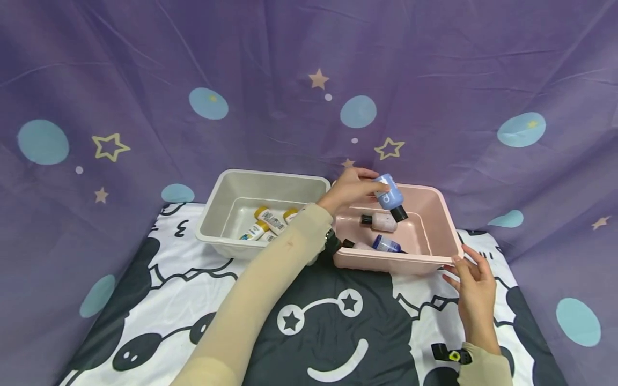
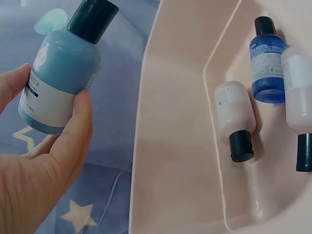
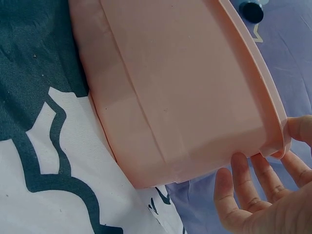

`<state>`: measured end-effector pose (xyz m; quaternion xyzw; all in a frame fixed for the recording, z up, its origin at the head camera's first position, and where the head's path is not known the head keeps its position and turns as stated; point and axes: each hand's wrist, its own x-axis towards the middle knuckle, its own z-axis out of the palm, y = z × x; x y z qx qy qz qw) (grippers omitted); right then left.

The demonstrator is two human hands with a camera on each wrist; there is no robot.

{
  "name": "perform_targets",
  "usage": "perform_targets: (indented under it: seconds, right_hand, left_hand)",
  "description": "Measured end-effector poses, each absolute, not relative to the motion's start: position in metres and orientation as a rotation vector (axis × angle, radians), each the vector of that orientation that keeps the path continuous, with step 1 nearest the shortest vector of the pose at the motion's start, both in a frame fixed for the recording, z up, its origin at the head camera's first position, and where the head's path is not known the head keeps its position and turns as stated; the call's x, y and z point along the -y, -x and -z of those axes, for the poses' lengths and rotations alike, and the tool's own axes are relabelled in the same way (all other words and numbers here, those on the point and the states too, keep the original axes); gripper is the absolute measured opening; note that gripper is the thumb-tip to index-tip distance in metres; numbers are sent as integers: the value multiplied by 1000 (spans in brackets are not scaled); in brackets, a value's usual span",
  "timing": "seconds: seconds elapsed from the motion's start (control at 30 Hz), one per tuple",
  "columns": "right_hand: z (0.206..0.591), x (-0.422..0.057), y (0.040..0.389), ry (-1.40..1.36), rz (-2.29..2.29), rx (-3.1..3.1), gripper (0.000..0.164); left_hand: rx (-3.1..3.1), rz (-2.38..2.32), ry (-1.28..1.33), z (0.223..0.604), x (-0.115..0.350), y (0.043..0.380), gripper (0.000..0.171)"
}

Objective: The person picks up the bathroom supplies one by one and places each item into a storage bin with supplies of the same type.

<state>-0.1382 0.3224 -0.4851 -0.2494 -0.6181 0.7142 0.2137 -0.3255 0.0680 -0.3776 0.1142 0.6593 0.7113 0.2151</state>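
Above the pink bin (image 1: 386, 262), my left hand (image 1: 354, 187) grips a light blue bottle (image 1: 389, 194) by its body, thumb on one side and fingers on the other. The bottle is tilted, its black cap pointing down and right in the head view; its white label shows in the left wrist view. My right hand (image 1: 475, 289) pinches the bin's front right corner rim, thumb on top and fingers beneath. Inside the bin lie a pale pink bottle (image 2: 234, 109), a dark blue bottle (image 2: 268, 68) and another pale pink bottle (image 2: 298, 97), all with black caps.
A light grey bin (image 1: 222, 239) stands left of the pink one, with several yellow-capped white tubes (image 1: 271, 220) inside, partly hidden by my left arm. Both bins rest on a black and white patterned cloth (image 1: 333, 316). Behind them hangs a purple curtain (image 1: 270, 128).
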Motion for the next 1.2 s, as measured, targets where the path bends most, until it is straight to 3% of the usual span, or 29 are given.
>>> perform_targets:
  seconds: [0.63, 0.87, 1.2]
  right_hand:
    - [490, -314, 137, 675, -1993, 1734, 45]
    - [492, -313, 140, 634, -1999, 1727, 43]
    - [493, -314, 141, 678, -1986, 1734, 44]
  left_hand:
    - [-2135, -1767, -194, 407, -75, 340, 50]
    - [-1926, -1926, -84, 409, -73, 340, 56]
    - [-1837, -1945, -60, 402, -74, 337, 48]
